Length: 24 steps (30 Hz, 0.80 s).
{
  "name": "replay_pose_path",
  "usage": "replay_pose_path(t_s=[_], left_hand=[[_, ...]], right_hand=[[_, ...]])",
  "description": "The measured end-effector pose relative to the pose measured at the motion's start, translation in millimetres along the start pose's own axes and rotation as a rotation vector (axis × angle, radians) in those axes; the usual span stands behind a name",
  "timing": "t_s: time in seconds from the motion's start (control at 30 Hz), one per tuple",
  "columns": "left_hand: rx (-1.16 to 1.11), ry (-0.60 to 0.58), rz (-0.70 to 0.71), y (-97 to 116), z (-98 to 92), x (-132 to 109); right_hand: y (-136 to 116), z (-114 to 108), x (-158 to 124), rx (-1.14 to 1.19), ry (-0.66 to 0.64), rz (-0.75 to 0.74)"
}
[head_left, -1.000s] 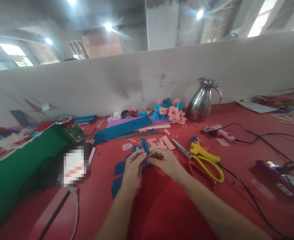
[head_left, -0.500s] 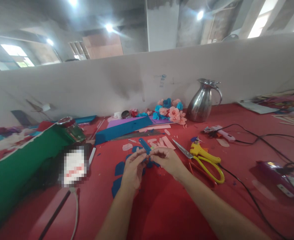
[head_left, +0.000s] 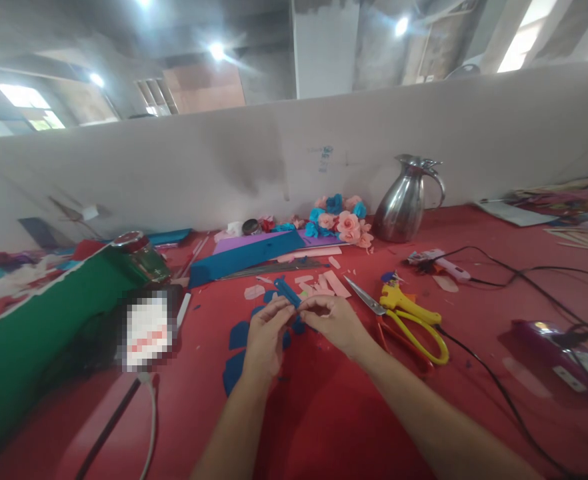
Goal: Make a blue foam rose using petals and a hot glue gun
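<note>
Both hands meet over the middle of the red table. Between their fingertips is a narrow blue paper strip, its far end sticking out up and to the left. My left hand is closed in a pinch at the strip's near end. From the other side my right hand pinches the same end, thumb and forefinger together; the exact grip is hidden by the fingers. Cut blue paper petals lie beside and under my left hand. Pink paper scraps are scattered just beyond the hands.
Scissors and a yellow glue gun with a black cord lie to the right. A steel jug and pink and blue paper flowers stand near the wall. Left are a glass jar and green sheet.
The far end of the blue strip has shifted slightly left and down. Both hands stay nearly in place, still pinching together.
</note>
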State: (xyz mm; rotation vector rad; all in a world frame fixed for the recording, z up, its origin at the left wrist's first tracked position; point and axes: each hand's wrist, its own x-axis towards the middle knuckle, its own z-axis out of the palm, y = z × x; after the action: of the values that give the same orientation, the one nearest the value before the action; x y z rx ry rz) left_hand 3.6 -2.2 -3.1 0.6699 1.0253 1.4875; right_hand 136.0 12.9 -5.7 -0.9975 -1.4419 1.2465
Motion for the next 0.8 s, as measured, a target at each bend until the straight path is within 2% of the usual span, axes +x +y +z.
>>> replay_pose_path(t_s=[0.37, 0.6, 0.67, 0.8], left_hand=[[0.061, -0.098, 0.033, 4, 0.0, -2], [-0.007, 0.022, 0.05, 3, -1.5, 1], [-0.005, 0.042, 0.055, 3, -1.1, 1], [0.025, 0.001, 0.046, 3, 0.4, -1]], right_hand=[[-9, 1, -5, -0.118, -0.017, -0.021], [-9, 0, -5, -0.204, 0.0, -0.041], [-6, 1, -4, -0.169, 0.004, -0.032], [0, 3, -1, 0.028, -0.035, -0.002]])
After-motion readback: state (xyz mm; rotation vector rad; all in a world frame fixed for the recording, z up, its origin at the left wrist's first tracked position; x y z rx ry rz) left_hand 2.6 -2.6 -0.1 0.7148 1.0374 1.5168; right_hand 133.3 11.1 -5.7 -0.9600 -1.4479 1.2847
